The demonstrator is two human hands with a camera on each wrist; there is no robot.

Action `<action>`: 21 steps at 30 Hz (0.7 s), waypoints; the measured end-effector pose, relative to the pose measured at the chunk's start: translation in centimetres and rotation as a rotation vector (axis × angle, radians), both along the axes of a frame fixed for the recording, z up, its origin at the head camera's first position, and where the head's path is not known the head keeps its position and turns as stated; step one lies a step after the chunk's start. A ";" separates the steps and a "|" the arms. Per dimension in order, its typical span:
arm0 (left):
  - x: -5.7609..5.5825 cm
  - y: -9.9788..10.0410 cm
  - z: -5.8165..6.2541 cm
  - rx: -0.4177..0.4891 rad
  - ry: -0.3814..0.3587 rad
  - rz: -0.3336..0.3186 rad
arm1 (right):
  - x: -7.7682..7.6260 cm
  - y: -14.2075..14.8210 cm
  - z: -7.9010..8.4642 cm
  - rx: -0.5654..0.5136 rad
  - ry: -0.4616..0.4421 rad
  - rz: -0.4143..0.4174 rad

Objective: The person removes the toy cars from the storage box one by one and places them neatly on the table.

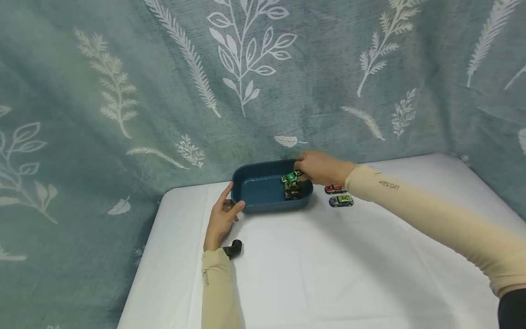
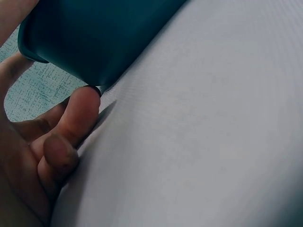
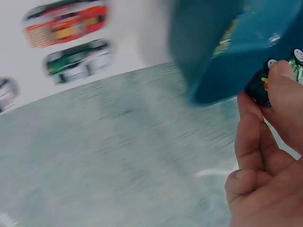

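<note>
A right-hand grip [image 1: 322,168] pinches a green toy car [image 1: 291,177] over a blue tray [image 1: 260,190] held by the left-hand grip [image 1: 219,221].

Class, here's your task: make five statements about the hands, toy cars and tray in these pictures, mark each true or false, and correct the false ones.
1. The right hand holds a toy car. True.
2. The tray is upside down. False: it stands upright, open side up.
3. A red car lies on the white table. True.
4. The left hand is at the tray's right end. False: it is at the left end.
5. The backdrop has white leaf patterns. True.
</note>
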State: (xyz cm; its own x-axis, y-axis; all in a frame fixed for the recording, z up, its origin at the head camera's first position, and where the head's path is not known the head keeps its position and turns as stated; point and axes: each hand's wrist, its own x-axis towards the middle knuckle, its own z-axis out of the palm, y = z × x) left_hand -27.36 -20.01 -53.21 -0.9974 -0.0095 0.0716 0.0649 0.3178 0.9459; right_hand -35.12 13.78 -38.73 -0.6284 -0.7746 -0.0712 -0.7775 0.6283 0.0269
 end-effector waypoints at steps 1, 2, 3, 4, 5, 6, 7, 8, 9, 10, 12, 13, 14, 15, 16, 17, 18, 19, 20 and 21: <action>0.0 0.1 0.0 0.004 0.000 -0.003 | 0.1 0.9 0.1 0.003 0.004 -0.009; 0.1 0.1 0.0 0.007 0.001 -0.003 | 0.2 1.7 0.2 0.006 0.010 -0.018; 0.1 0.2 0.0 0.012 0.004 -0.003 | 0.3 2.6 0.3 0.012 0.019 -0.023; 0.1 0.2 0.0 0.016 0.004 -0.001 | 0.4 3.4 0.4 0.017 0.025 -0.032; 0.1 0.3 0.0 0.017 0.006 0.003 | 0.5 4.2 0.4 0.018 0.034 -0.040; 0.1 0.3 -0.1 0.018 0.005 0.004 | 0.6 4.9 0.5 0.021 0.040 -0.050; 0.1 0.2 -0.1 0.017 0.006 0.007 | 0.6 5.5 0.5 0.021 0.046 -0.059; 0.1 0.1 -0.1 0.015 0.004 0.009 | 0.7 6.2 0.6 0.024 0.049 -0.071; 0.0 0.1 -0.1 0.014 0.002 0.009 | 0.8 6.8 0.6 0.025 0.052 -0.079; 0.0 0.0 -0.2 0.012 -0.001 0.009 | 0.9 7.4 0.6 0.029 0.053 -0.090; 0.0 0.0 -0.3 0.012 -0.009 0.009 | 1.2 8.6 0.4 0.042 0.066 -0.104; 0.0 0.0 -0.2 0.012 -0.009 0.011 | 1.3 9.2 0.3 0.046 0.071 -0.111; 0.1 0.0 -0.2 0.013 -0.010 0.014 | 1.5 9.8 0.1 0.051 0.081 -0.114; 0.1 0.1 -0.1 0.015 -0.010 0.016 | 1.7 10.5 -0.2 0.058 0.093 -0.115; 0.1 0.1 0.0 0.015 -0.011 0.016 | 1.9 11.1 -0.6 0.057 0.102 -0.118; 0.1 0.1 0.0 0.015 -0.012 0.017 | 2.2 11.8 -1.0 0.057 0.109 -0.122; 0.1 0.2 0.1 0.014 -0.014 0.015 | 2.4 12.5 -1.4 0.057 0.109 -0.129; 0.1 0.2 0.1 0.013 -0.016 0.011 | 2.7 13.2 -1.8 0.052 0.106 -0.137; 0.1 0.2 0.2 0.012 -0.020 0.006 | 2.9 13.8 -2.2 0.053 0.103 -0.149; 0.1 0.2 0.2 0.011 -0.024 0.002 | 3.1 14.5 -2.7 0.053 0.099 -0.160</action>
